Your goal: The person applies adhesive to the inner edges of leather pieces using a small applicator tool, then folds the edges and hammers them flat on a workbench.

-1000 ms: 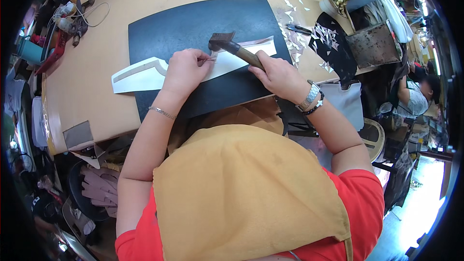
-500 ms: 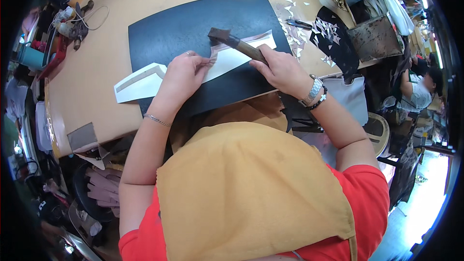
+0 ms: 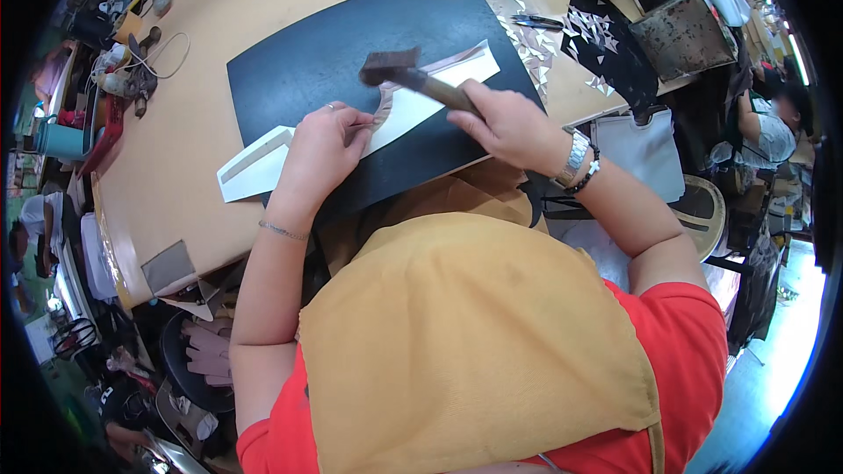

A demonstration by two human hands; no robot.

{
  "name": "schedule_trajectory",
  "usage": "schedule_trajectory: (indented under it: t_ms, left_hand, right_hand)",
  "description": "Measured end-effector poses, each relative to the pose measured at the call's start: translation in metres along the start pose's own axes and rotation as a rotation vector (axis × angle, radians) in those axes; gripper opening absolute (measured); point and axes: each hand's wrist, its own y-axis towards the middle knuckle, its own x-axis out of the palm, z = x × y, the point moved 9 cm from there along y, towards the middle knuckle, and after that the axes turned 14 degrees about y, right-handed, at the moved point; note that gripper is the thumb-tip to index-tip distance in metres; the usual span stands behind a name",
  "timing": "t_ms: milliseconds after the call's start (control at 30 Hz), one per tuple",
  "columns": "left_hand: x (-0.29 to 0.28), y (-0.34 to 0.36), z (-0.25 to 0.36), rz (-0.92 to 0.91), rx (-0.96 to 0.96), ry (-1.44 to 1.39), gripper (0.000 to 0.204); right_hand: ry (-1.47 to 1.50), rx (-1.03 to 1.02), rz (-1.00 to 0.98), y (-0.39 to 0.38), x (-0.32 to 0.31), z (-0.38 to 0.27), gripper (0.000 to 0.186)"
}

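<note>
My right hand is wrapped round the wooden handle of a hammer. The hammer's broad, dark head hangs over the far edge of a long white leather-like piece. That piece lies slantwise across a black board, its left end sticking out past the board. Along its inner curve runs a pinkish-brown, pleated edge. My left hand pinches this edge beside the curve, thumb and fingers pressed together, and covers the middle of the piece.
Small triangular scraps are strewn right of the board, with snips among them. More scraps lie on a black sheet. A worn metal box stands at the far right. Tools and a cord sit at the left. Another person is off to the right.
The hammer's head has tilted and shifted a little left above the piece. My left hand keeps its pinch on the edge. The whole view has turned slightly.
</note>
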Motion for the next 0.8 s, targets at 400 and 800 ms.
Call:
schedule_trajectory:
  t_ms: [400, 800]
  left_hand:
    - [-0.003, -0.003, 0.008, 0.0, 0.102, 0.086, 0.019]
    - [-0.006, -0.002, -0.02, -0.036, -0.128, -0.006, 0.026]
  right_hand:
    - [-0.127, -0.028, -0.034, -0.003, -0.007, -0.011, 0.037]
    - [0.04, -0.063, -0.011, -0.004, 0.005, -0.007, 0.035]
